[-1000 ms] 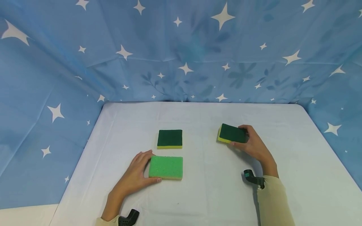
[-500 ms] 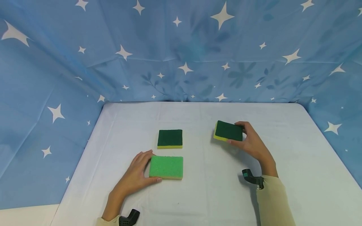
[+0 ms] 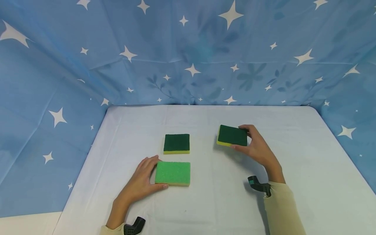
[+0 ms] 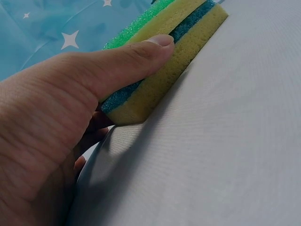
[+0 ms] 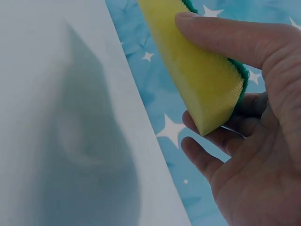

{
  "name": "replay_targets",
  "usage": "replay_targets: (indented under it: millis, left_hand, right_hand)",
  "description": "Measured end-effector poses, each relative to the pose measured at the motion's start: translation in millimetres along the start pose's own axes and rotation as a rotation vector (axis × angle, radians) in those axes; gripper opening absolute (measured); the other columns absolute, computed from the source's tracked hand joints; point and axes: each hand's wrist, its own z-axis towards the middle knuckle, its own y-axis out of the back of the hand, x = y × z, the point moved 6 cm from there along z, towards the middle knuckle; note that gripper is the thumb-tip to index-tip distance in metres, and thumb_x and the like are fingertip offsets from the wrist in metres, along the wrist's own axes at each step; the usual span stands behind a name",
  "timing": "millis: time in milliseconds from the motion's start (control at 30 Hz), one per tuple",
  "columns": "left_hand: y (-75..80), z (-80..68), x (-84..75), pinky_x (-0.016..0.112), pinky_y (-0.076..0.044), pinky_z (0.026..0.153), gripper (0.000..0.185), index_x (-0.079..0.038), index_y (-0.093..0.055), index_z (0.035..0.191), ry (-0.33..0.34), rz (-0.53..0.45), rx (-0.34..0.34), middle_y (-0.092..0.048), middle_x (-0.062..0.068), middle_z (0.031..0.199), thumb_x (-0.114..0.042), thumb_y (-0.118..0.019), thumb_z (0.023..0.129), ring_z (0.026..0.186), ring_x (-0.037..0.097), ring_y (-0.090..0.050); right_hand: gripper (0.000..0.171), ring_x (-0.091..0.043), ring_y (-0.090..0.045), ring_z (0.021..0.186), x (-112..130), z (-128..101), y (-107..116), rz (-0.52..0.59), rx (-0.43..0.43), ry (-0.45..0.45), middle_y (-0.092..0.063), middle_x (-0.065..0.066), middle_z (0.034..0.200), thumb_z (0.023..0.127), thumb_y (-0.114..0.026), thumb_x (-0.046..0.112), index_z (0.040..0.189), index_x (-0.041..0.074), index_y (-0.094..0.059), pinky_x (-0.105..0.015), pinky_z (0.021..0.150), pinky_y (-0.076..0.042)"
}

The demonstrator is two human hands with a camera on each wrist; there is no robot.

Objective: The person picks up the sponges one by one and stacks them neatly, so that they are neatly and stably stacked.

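My left hand (image 3: 141, 181) lies low and flat, fingers stretched forward, thumb (image 4: 127, 61) pressed along the near side of what it grips. My right hand (image 3: 257, 148) is raised, thumb (image 5: 225, 35) on one side and fingers curled behind (pinching what it holds). Both forearms reach forward in pale sleeves, a small black mount at each wrist.

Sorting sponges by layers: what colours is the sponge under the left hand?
Bright green top, yellow and blue layers in the sponge; left wrist view.

A dark green sponge (image 3: 176, 143) lies on the white table (image 3: 308, 169).
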Motion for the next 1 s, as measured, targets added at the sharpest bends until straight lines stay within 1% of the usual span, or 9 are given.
replay_targets:
  millis: [167, 400, 667, 900, 1000]
  left_hand:
    - [0.2, 0.2, 0.1, 0.062, -0.024, 0.127, 0.089, -0.008, -0.055, 0.148, -0.001, 0.006, -0.001, -0.046, 0.018, 0.162, -0.054, -0.091, 0.08, 0.153, 0.042, -0.035]
    - [0.2, -0.1, 0.4, 0.059, -0.023, 0.128, 0.089, -0.008, -0.055, 0.147, -0.012, 0.003, -0.006, -0.047, 0.018, 0.161, -0.054, -0.091, 0.08, 0.152, 0.04, -0.036]
    - [-0.2, 0.4, 1.0, 0.061, -0.026, 0.126, 0.089, -0.009, -0.056, 0.147, -0.005, 0.017, 0.001, -0.047, 0.016, 0.162, -0.055, -0.091, 0.08, 0.152, 0.041, -0.036]
    - [-0.5, 0.4, 0.9, 0.061, -0.025, 0.126, 0.089, -0.008, -0.055, 0.148, -0.01, 0.02, 0.002, -0.047, 0.017, 0.162, -0.053, -0.09, 0.081, 0.152, 0.041, -0.036]
    - [-1.3, 0.6, 0.9, 0.061, -0.025, 0.126, 0.089, -0.008, -0.055, 0.148, -0.012, 0.017, 0.002, -0.047, 0.017, 0.161, -0.053, -0.09, 0.081, 0.152, 0.04, -0.036]
  right_hand:
    - [0.082, -0.052, -0.042, 0.143, 6, 2, -5, 0.017, -0.001, 0.026, -0.044, -0.026, 0.153, 0.09, -0.088, 0.02, 0.151, -0.002, -0.038, -0.071, 0.114, -0.039]
    - [0.082, -0.051, -0.042, 0.144, 11, 2, -12, 0.015, 0.014, 0.037, -0.045, -0.023, 0.154, 0.09, -0.089, 0.024, 0.151, 0.001, -0.038, -0.07, 0.111, -0.043]
    - [0.081, -0.05, -0.044, 0.143, 18, 1, -18, 0.026, 0.02, 0.059, -0.045, -0.023, 0.153, 0.09, -0.088, 0.023, 0.15, 0.001, -0.039, -0.067, 0.107, -0.047]
    - [0.081, -0.044, -0.047, 0.138, 26, 4, -24, 0.03, 0.034, 0.103, -0.047, -0.02, 0.15, 0.089, -0.09, 0.022, 0.149, 0.002, -0.04, -0.066, 0.111, -0.044]
    - [0.08, -0.041, -0.049, 0.135, 28, 3, -25, 0.029, 0.032, 0.121, -0.048, -0.019, 0.149, 0.089, -0.09, 0.022, 0.149, 0.001, -0.041, -0.064, 0.11, -0.045]
